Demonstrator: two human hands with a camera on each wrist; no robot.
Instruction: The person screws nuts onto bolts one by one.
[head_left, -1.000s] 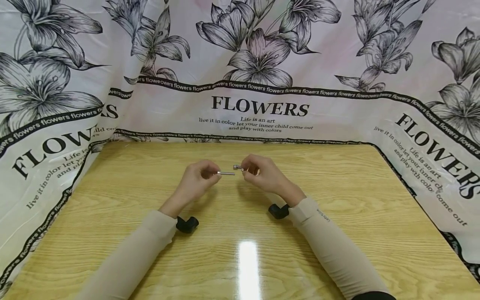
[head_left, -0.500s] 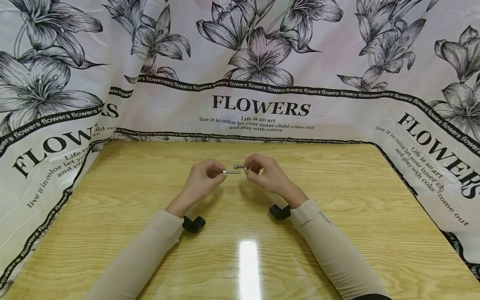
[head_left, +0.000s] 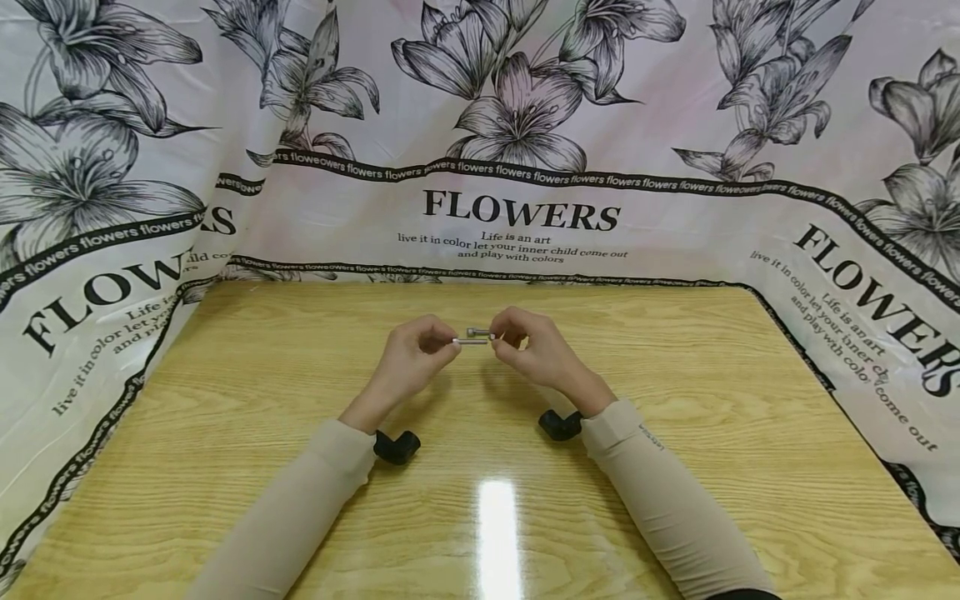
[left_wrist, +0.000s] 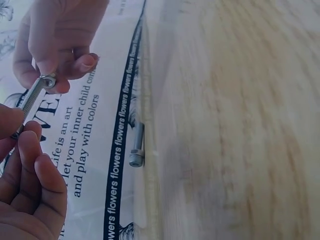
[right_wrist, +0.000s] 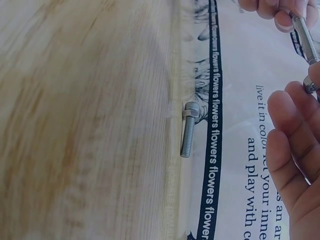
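Observation:
My left hand (head_left: 412, 358) pinches a metal bolt (head_left: 472, 342) near its head, shank pointing right. My right hand (head_left: 540, 350) holds a small hex nut (left_wrist: 48, 81) between thumb and fingertips. In the left wrist view the bolt's threaded tip is right beside the nut; whether it has entered the hole I cannot tell. The right wrist view shows the nut (right_wrist: 310, 85) partly covered by the fingers. Behind both hands a second bolt (right_wrist: 188, 130) lies on the table, with a nut up against its head.
The wood-grain table (head_left: 480, 433) reaches back to a hanging sheet (head_left: 517, 225) printed with flowers and lettering, which also runs along both sides. A dark wrist-worn device (head_left: 397, 447) sits at the left cuff, another dark device (head_left: 560, 425) at the right one.
My left hand has moved right with the bolt, bringing its tip up to the nut. The right hand has shifted slightly right, exposing more of the bolt on the table.

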